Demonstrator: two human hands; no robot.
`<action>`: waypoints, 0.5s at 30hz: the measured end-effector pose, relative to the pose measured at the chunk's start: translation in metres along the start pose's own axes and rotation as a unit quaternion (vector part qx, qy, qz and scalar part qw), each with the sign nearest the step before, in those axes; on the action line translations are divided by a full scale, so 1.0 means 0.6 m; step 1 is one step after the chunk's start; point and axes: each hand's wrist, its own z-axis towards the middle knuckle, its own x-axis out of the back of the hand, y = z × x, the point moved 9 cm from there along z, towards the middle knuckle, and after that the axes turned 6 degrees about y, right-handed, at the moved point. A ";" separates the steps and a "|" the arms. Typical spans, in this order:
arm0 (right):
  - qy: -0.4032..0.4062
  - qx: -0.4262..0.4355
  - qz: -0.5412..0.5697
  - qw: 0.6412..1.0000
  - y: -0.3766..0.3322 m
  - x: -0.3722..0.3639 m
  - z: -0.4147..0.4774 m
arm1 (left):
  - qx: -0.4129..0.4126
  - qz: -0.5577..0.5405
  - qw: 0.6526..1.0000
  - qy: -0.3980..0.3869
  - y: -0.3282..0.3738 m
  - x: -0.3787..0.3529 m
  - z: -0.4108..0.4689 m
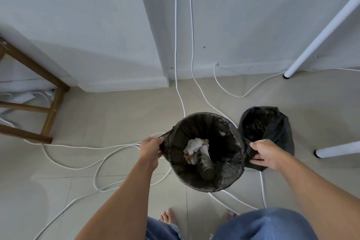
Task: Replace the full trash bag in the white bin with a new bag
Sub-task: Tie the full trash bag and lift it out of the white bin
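Note:
The bin stands on the floor, its walls hidden by the black trash bag point(224, 173) lining it. Inside lie crumpled white paper point(194, 145) and a dark bottle point(205, 165). My left hand point(151, 148) grips the bag's left edge, which is pulled outward into a point. My right hand point(266, 154) pinches a fold of black plastic at the bin's right side. A second black bag point(272, 124) sits just behind that fold. I cannot tell which bag the fold belongs to.
White cables point(109, 161) loop over the tiled floor around the bin. A wooden stool point(52, 107) stands at the left. White table legs point(319, 35) stand at the right, near the wall. My bare feet point(168, 217) are just behind the bin.

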 end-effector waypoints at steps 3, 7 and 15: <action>-0.006 0.000 0.007 1.000 0.001 -0.001 -0.017 | -0.004 0.042 0.999 -0.012 0.009 -0.003 -0.017; -0.029 0.004 0.037 0.999 0.005 -0.010 -0.034 | -0.006 0.075 0.997 -0.014 0.011 0.003 -0.028; -0.077 -0.004 -0.008 0.997 0.043 -0.015 -0.041 | 0.050 0.239 0.964 -0.105 -0.044 0.012 -0.052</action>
